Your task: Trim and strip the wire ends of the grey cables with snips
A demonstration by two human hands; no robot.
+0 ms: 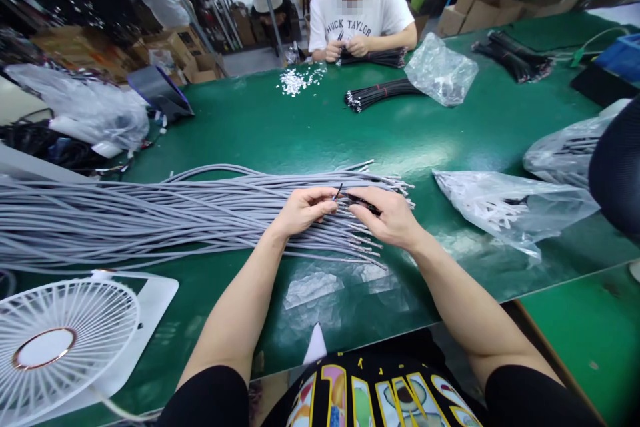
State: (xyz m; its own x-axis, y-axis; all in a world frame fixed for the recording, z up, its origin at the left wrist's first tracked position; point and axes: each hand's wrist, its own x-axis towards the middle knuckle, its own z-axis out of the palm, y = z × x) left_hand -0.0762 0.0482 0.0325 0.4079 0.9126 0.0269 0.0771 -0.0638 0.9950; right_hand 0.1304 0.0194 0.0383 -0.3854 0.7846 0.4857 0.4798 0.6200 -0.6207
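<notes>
A broad bundle of grey cables [190, 213] lies across the table, its cut ends fanned out on the right. Over those ends, my left hand [306, 209] pinches a thin dark piece [339, 191] that sticks up at its fingertips. Small blue and white bits show at that same spot, too tiny to make out. Close by on the right is my right hand [387, 215], its fingers curled round a dark item [364, 204] mostly hidden under them. Whether the two held pieces touch is unclear.
A white fan [75, 340] stands front left. Clear plastic bags [520, 210] with pale pieces lie at right. Across the green table [280, 133], a person [363, 10] handles black cables, near a tied black bundle [383, 92] and scattered white bits [296, 82].
</notes>
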